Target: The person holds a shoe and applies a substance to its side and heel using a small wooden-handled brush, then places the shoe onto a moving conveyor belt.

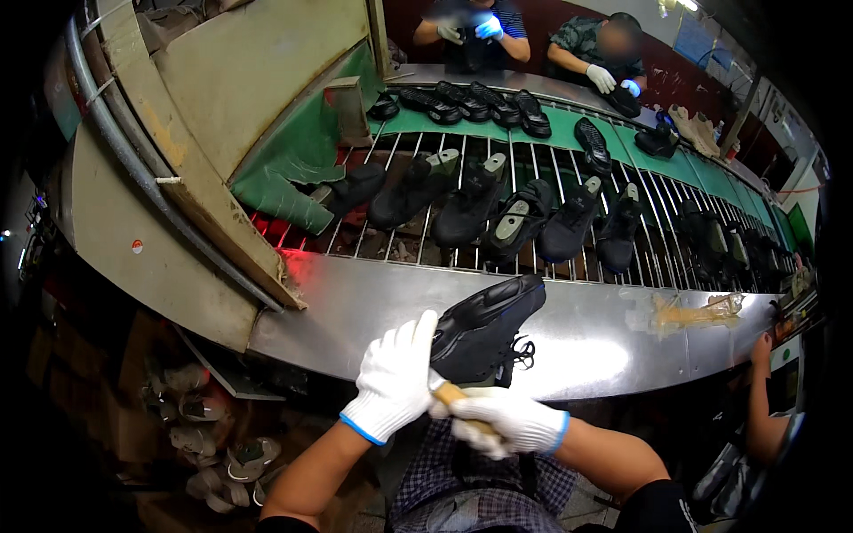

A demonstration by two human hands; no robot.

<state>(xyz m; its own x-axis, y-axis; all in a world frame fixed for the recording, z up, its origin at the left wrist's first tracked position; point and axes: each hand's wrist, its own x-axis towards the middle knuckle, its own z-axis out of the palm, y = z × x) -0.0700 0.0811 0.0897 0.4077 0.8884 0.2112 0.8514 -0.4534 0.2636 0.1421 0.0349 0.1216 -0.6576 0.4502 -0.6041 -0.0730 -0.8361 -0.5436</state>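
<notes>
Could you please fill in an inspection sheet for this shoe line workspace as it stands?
Surface: curved steel ledge along a conveyor of metal rods, with a green belt behind.
Job's things: black shoe, sole up, on the ledge edge; a wooden handle under it.
Clutter: yellowish glue smear on the ledge; row of black shoes on lasts on the rods.
Grippers: left hand, white glove, grips the shoe; right hand, white glove, closed on the handle.
Cables: nothing seen.
Surroundings: two gloved workers across the belt; another person's arm at right; shoe lasts piled below left.
</notes>
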